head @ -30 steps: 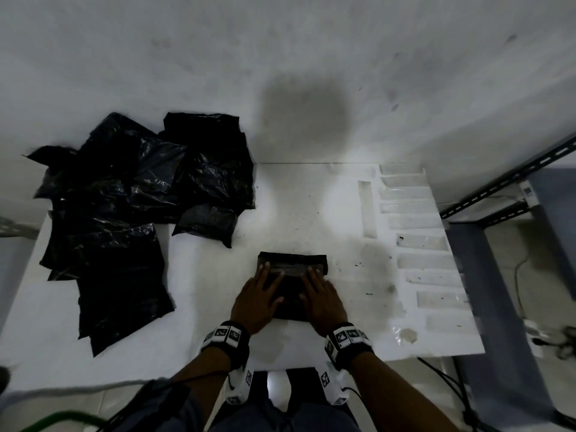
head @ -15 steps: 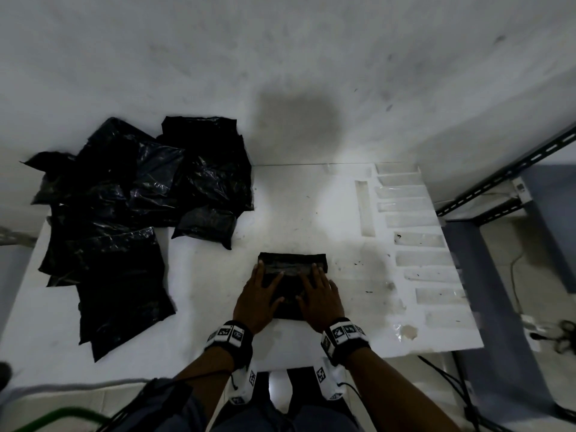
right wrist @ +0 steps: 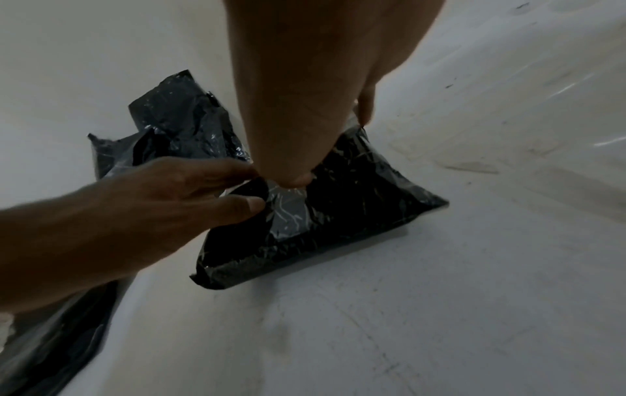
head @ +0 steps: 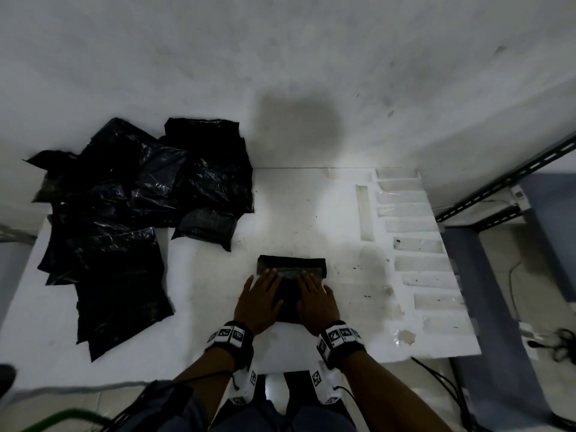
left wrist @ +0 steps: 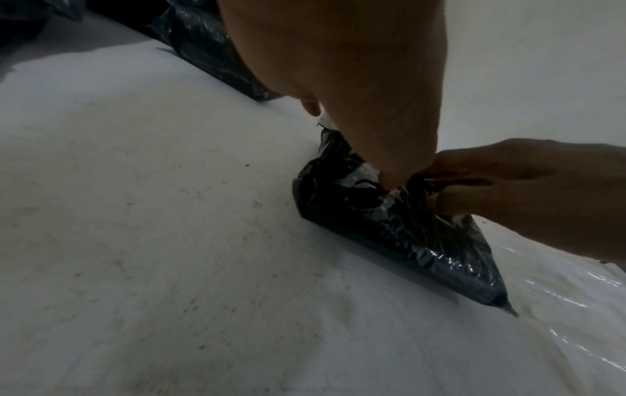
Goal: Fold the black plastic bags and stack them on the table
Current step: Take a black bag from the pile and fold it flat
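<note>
Black folded bag (head: 291,266) half hidden beneath flat, straight-fingered left hand (head: 258,302) and right hand (head: 316,304).

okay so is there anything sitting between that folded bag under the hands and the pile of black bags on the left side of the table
Nothing visible does. The folded bag lies under both the left hand and the right hand, and the strip of white table between it and the pile of black bags shows only bare, scuffed surface.

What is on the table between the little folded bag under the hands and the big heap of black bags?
Nothing: between the folded bag and the heap the head view shows only bare, scuffed white table.
</note>
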